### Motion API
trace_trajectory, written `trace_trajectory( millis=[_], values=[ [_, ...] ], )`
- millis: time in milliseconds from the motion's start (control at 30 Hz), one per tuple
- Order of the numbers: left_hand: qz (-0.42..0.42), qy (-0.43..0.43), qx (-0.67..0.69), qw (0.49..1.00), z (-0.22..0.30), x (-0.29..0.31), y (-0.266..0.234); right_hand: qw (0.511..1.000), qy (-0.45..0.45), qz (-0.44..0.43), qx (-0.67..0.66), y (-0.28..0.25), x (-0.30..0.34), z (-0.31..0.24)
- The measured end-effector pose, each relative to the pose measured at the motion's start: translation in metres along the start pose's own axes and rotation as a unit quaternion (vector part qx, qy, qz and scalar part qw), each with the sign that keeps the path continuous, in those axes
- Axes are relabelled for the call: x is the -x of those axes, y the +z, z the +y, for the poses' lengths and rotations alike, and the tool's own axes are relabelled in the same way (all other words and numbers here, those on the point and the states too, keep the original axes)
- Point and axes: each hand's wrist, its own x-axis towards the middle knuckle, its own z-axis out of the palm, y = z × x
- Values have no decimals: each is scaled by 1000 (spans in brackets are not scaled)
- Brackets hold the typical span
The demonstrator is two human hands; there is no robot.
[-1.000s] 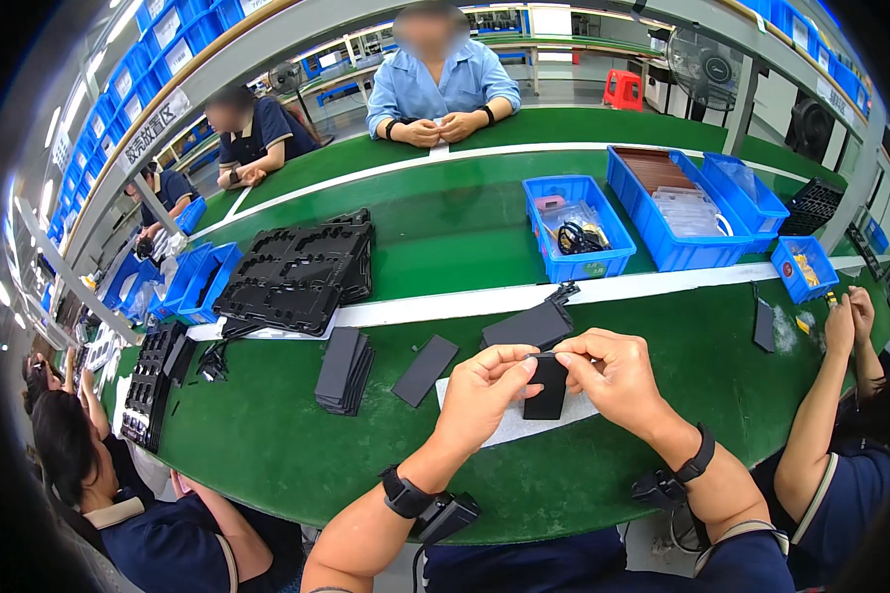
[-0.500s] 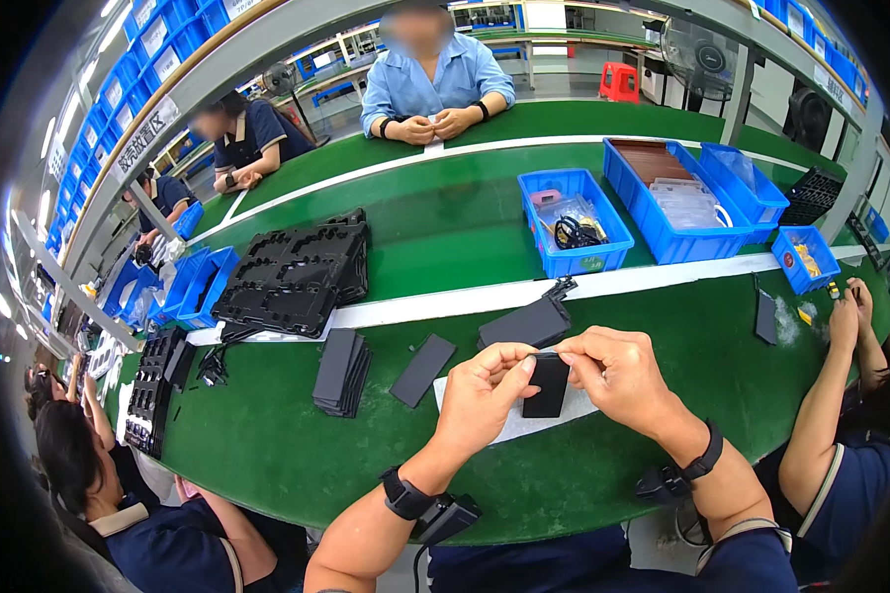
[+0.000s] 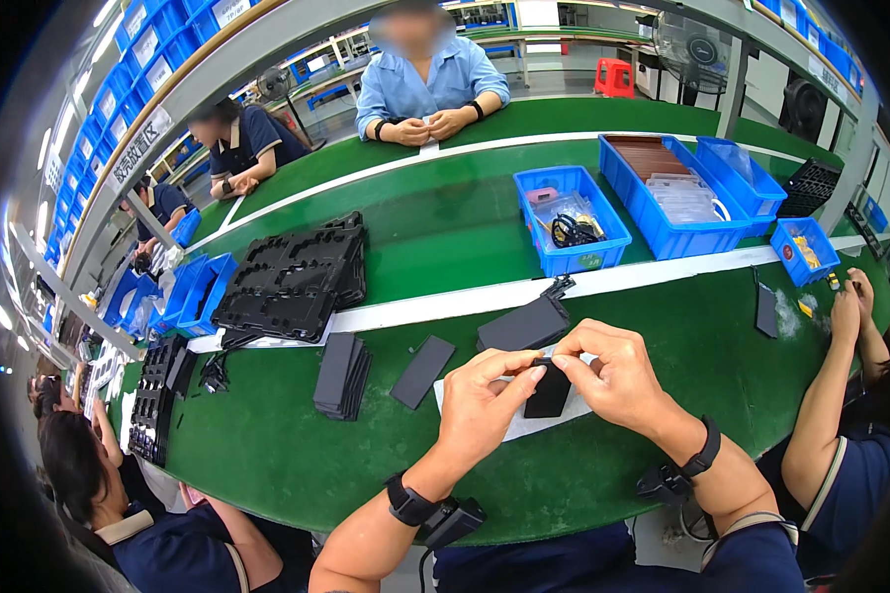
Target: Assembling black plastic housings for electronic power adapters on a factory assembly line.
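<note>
Both left hand (image 3: 475, 407) and right hand (image 3: 620, 378) pinch the top edge of one flat black piece (image 3: 548, 397), which extends below their grip

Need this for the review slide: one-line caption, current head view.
Left hand and right hand hold the upper end of a flat black piece over a white sheet on a green table.

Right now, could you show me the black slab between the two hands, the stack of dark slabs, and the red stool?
Black slab (image 3: 547, 397): head view, on its broad flat face.
Stack of dark slabs (image 3: 335, 369): head view, on the top slab's face.
Red stool (image 3: 614, 70): head view, on its upper part.
</note>
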Motion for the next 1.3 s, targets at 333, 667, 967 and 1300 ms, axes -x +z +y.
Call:
trace_trajectory(
  millis=[333, 667, 967, 1300],
  values=[
    [3, -50, 81, 995, -2, 2, 2, 998, 37, 6, -45, 6, 4, -2],
    [-5, -60, 108, 992, 8, 1, 4, 993, 76, 18, -84, 10, 5, -1],
    [-64, -128, 182, 973, -9, -7, -4, 988, 93, 37, -120, 12, 7, 2],
    [31, 225, -268, 937, 14, -4, 3, 991, 72, 50, -101, 13, 6, -2]
  ],
)
